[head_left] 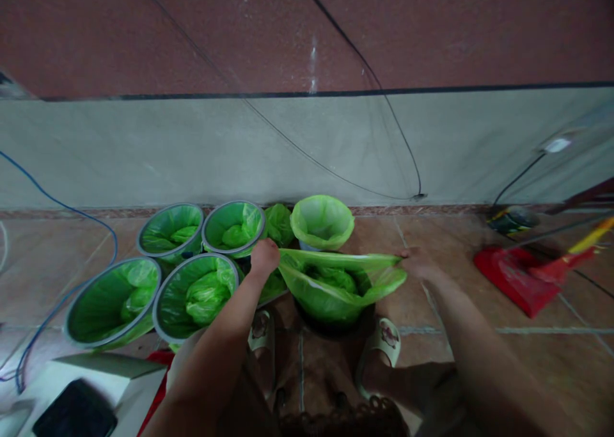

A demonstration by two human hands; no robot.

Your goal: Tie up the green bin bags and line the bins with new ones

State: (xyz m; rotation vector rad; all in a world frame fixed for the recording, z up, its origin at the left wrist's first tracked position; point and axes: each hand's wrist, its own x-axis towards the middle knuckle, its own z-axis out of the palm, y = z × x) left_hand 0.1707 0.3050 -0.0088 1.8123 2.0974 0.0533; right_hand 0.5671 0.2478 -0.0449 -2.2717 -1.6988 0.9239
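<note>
A green plastic bag (336, 290) is stretched open between my two hands, just above a dark bin (330, 325) on the floor between my slippered feet. My left hand (265, 256) is closed on the bag's left edge. At the right edge, my right hand (416, 262) grips the bag too. Crumpled green plastic lies inside the bag. Behind it stands a small bin lined with a green bag (322, 221).
Several grey-rimmed bins lined with green bags (196, 293) stand in a cluster at left near the wall. A red dustpan and broom (520, 274) lie at right. Blue cable (57, 296) loops over the tiled floor. A white box with a black object (77, 411) sits bottom left.
</note>
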